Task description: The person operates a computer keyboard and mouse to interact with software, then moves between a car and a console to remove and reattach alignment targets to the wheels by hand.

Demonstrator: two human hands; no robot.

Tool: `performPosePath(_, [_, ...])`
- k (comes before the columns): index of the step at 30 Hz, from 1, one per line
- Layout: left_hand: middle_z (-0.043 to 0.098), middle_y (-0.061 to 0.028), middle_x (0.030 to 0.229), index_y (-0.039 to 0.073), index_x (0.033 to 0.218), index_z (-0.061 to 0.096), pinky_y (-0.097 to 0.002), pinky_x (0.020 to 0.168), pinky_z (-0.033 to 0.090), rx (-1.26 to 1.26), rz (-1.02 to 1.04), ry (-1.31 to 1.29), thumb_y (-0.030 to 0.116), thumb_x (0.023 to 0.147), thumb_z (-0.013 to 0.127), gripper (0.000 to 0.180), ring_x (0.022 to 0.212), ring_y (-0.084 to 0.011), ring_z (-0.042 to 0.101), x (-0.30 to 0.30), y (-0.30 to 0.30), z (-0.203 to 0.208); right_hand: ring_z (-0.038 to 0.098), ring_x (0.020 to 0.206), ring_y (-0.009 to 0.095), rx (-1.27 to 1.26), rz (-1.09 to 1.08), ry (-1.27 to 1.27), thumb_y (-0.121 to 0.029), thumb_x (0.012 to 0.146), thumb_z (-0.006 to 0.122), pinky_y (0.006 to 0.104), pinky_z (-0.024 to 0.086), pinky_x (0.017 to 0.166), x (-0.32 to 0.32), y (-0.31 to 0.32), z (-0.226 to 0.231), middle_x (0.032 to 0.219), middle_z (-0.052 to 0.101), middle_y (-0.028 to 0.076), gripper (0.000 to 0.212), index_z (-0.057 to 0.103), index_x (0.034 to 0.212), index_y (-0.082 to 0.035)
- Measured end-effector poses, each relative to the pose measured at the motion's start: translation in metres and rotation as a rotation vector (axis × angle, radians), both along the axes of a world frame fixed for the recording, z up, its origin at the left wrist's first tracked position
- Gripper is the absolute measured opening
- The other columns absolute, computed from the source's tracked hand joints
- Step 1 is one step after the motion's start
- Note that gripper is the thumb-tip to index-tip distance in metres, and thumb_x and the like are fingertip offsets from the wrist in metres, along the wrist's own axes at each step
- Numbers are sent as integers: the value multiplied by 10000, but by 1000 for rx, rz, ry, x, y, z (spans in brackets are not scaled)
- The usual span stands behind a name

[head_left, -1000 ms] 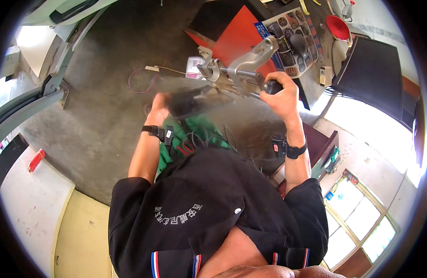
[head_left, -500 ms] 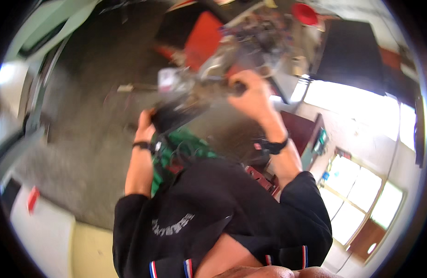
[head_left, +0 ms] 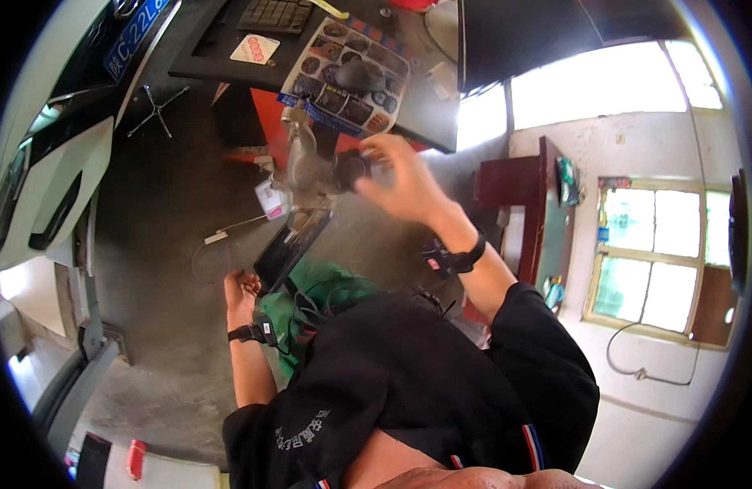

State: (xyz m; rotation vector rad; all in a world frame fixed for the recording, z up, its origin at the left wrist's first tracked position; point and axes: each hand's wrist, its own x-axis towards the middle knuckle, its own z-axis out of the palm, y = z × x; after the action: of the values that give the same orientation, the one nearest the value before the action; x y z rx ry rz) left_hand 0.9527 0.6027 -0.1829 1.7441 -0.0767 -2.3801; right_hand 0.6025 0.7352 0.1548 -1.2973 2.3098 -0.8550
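A grey metal device (head_left: 304, 159) with a curved arm stands before me, its exact kind unclear. On its right side is a black round part (head_left: 351, 169), slightly blurred. My right hand (head_left: 404, 183) has its thumb and fingers curved about that part's right side. Below the device, a flat black panel (head_left: 294, 251) with a raised rim slants down toward my left hand. My left hand (head_left: 243, 287) is closed, fingers curled inward, right beside the panel's lower left corner. Whether it touches the panel or holds anything small cannot be made out.
Beyond the device is a black desk (head_left: 221, 63) with a keyboard (head_left: 276, 15), a printed mat (head_left: 327, 49) and a dark mouse (head_left: 361, 76). A four-way lug wrench (head_left: 156, 112) lies on the floor near a white car (head_left: 54, 196). A dark red cabinet (head_left: 514, 183) stands to the right.
The view has shifted and sharpened, bringing the desk and car into sight. My left hand appears lower, its fingers more curled at the panel's corner. My right hand stays around the black round part.
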Motion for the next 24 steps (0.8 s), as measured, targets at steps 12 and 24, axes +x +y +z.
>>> performPosePath(12, [600,-76,839,37,882,570,-299,613,500,-464,-162,-206,166,934,532,144,746,-224,604,173,-17,48,660,1034,382,379,-728,127,-485,863,647,470,510,891,-93,130,-148,1060,699,216,500,677,1077,-34])
performPosePath(24, [611,-65,886,65,915,562,-367,726,502,-503,73,-71,242,890,560,178,848,-235,601,285,60,115,627,991,437,44,-935,110,-473,736,758,534,513,833,-130,74,-249,1041,642,243,669,496,1123,6])
